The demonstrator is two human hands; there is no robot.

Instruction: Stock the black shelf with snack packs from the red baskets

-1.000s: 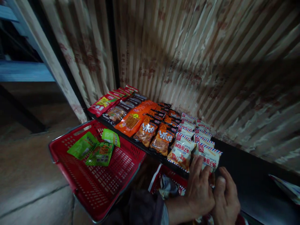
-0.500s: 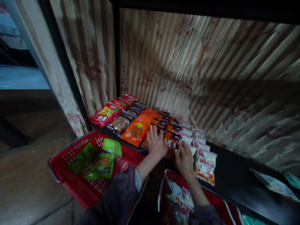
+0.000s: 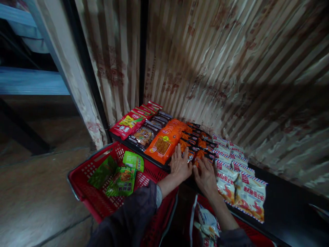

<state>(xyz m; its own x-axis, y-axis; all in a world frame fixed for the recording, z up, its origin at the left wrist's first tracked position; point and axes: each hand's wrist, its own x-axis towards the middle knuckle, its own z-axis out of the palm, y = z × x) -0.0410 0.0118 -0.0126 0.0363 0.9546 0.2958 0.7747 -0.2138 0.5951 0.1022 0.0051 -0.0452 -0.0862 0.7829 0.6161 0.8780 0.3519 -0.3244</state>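
Observation:
My left hand (image 3: 180, 165) lies with its fingers spread on the front of the small black-and-orange snack packets (image 3: 190, 139). My right hand (image 3: 205, 174) rests beside it, fingers stretched over the packets of the neighbouring row. Left of my hands lie long orange snack bags (image 3: 164, 142), then dark brown bags (image 3: 145, 134) and red bags (image 3: 130, 122). To the right of my right hand, white snack bags with striped edges (image 3: 250, 195) overlap in two rows. All of them lie on a black shelf (image 3: 280, 192).
A red plastic basket (image 3: 84, 192) with green snack packets (image 3: 122, 181) stands below the shelf on the left. Another red basket (image 3: 192, 223) holding white snack bags (image 3: 208, 219) is under my right forearm. Corrugated sheeting (image 3: 205, 68) closes the back, beside a black post (image 3: 143, 51).
The view has shifted, so the shelf appears further right. My right hand has moved left from the white bags onto the black-and-orange packets, close to my left hand.

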